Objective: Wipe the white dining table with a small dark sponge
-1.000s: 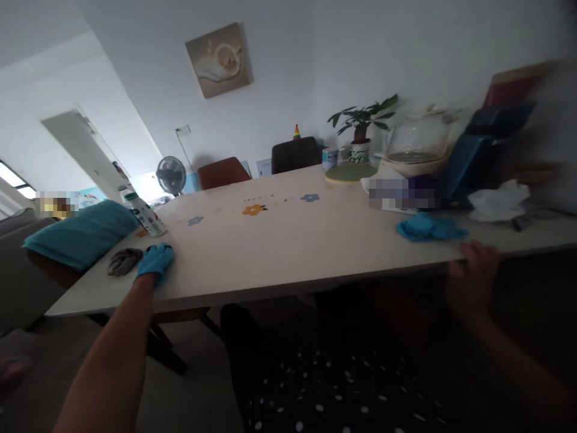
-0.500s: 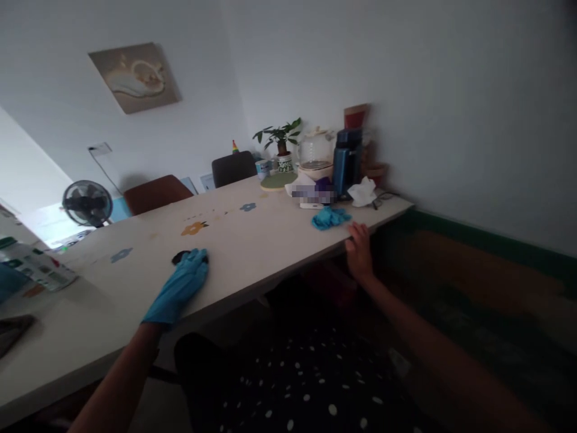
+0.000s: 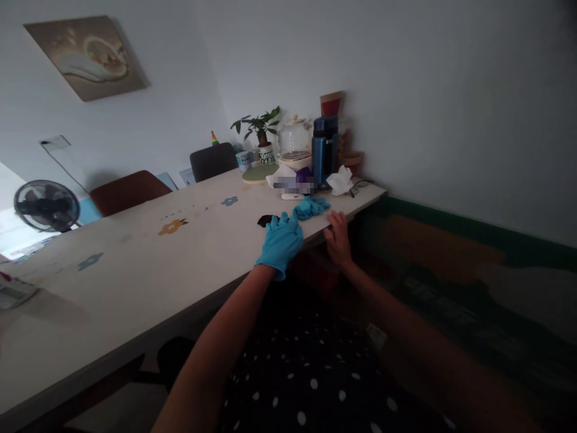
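Observation:
My left hand (image 3: 280,240), in a blue glove, presses down on a small black pad or cloth (image 3: 265,221) on the white table (image 3: 198,258). Most of that dark piece is covered by the fingers; its far left part sticks out. Just beyond the glove lies a crumpled blue glove (image 3: 311,207). My bare right hand (image 3: 338,239) rests at the table's near edge beside this loose glove, fingers apart and slightly bent, holding nothing.
Toward the wall stand a glass kettle (image 3: 295,141), a blue bottle (image 3: 324,150), a potted plant (image 3: 265,153) and a crumpled tissue (image 3: 340,180). Glasses (image 3: 360,185) lie near the right corner. Two chairs (image 3: 128,192) and a fan (image 3: 46,206) are across the table.
My left hand has slid right along the table with the dark piece beneath it, close to the loose blue glove. The view has turned slightly right; my right hand stays at the edge.

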{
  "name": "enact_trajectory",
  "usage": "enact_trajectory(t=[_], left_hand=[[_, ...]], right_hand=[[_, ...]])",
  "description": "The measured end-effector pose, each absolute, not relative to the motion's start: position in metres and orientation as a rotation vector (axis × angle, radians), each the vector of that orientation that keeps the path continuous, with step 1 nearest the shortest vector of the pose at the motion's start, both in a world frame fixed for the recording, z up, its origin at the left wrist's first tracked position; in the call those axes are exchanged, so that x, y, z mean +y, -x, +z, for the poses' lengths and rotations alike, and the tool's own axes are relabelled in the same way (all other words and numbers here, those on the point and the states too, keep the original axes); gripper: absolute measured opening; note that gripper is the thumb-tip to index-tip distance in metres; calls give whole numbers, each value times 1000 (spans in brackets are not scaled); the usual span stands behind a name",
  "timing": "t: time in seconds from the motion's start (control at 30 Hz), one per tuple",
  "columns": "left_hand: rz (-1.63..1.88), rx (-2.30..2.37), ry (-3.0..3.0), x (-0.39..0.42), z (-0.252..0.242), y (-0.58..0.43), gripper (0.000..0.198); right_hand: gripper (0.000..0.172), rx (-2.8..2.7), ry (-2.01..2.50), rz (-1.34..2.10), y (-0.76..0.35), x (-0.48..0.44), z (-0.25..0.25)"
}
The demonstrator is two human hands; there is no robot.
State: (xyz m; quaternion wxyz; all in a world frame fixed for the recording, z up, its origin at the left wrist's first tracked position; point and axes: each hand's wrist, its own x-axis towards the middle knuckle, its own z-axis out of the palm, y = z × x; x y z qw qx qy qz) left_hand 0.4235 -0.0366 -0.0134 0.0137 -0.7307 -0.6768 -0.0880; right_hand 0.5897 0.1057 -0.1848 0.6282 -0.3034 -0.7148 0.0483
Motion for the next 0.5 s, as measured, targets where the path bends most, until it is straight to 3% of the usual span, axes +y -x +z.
enact_trajectory(t=[0.23,0.37,0.5], left_hand=[[-299,-2358,2108,-97,-2,-398,55],[-206,-2611,1889,-169,0,-342,63],[-324,-2678,1662,-261,-15,-261,69]], right_hand=[[54,-1693,706,183,-594,101,-179],[53,-1675,701,164,-594,98,-177],[55,-1689,741,153,-593,98,-177]])
